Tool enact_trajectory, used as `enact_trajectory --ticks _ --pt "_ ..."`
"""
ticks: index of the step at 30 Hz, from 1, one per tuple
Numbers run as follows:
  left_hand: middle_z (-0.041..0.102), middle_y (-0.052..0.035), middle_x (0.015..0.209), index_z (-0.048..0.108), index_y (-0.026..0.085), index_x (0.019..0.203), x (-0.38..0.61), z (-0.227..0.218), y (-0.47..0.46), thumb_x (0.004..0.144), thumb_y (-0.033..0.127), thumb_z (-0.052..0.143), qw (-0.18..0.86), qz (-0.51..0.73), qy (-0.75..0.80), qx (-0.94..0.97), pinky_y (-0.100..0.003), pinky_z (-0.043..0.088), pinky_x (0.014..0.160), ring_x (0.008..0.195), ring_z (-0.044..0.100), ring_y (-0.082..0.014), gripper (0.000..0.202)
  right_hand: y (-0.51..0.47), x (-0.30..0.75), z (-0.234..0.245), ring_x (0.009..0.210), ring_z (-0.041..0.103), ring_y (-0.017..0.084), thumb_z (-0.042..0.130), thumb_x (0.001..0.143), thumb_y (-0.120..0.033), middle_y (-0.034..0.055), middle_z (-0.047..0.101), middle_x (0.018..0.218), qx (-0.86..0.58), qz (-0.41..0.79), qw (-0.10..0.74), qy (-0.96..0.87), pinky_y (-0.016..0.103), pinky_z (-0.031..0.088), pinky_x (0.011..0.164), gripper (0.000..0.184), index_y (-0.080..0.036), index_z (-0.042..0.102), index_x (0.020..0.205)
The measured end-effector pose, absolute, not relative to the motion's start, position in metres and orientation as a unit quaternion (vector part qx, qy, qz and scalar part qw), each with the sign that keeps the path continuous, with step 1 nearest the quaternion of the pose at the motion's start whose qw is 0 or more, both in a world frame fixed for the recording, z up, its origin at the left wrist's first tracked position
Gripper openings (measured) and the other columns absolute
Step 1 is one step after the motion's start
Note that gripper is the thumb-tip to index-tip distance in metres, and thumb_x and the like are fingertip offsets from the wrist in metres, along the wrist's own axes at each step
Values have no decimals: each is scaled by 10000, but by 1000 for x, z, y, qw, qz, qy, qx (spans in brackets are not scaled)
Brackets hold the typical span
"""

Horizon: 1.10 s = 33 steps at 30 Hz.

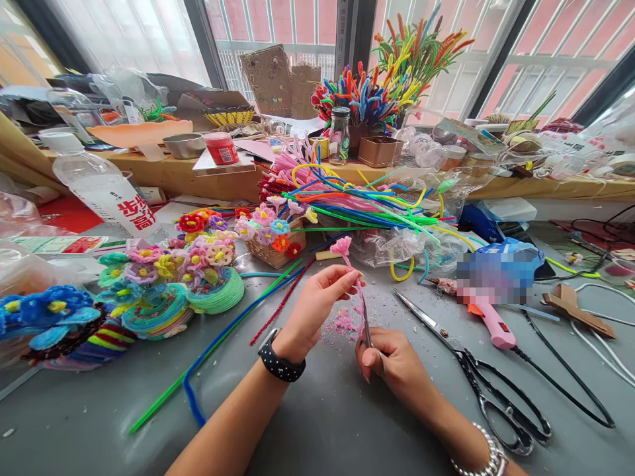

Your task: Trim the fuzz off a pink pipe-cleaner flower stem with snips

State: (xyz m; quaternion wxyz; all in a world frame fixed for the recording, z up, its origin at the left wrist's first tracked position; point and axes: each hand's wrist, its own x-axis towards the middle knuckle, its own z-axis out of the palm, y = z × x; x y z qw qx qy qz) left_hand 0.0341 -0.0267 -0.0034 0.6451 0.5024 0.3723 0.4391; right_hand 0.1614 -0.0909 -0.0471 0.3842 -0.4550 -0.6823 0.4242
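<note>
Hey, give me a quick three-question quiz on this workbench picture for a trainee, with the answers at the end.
1. Multiple choice: the right hand holds (a) a glue gun, (b) small scissors, (c) a bottle.
2. True or false: the large scissors lie on the table.
3. Fill in the color: the flower in the left hand is ____.

Key: 1. b; 2. true; 3. pink.
</note>
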Motion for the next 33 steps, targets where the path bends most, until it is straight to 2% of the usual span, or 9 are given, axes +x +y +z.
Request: enact_trajectory --ticks 13,25,33 --pt "548 8 722 588 164 718 33 -3 -25 702 286 590 652 449 378 479 -216 359 645 662 470 -90 123 -91 161 -47 457 413 108 337 699 -694 -12 418 432 -491 417 378 -665 239 301 494 628 -169 435 369" --pt "525 20 697 574 158 716 34 -4 -26 732 287 562 647 427 372 511 -197 352 629 661 458 -81 130 -92 161 -49 489 419 111 286 696 -715 -5 432 454 -458 429 386 -676 234 308 502 654 -161 458 394" --pt "569 9 729 568 153 722 34 -3 -26 727 271 567 646 446 383 487 -201 364 634 662 485 -80 118 -92 160 -46 441 389 98 327 694 -702 -18 395 422 -497 423 387 -651 234 278 478 646 -163 442 359"
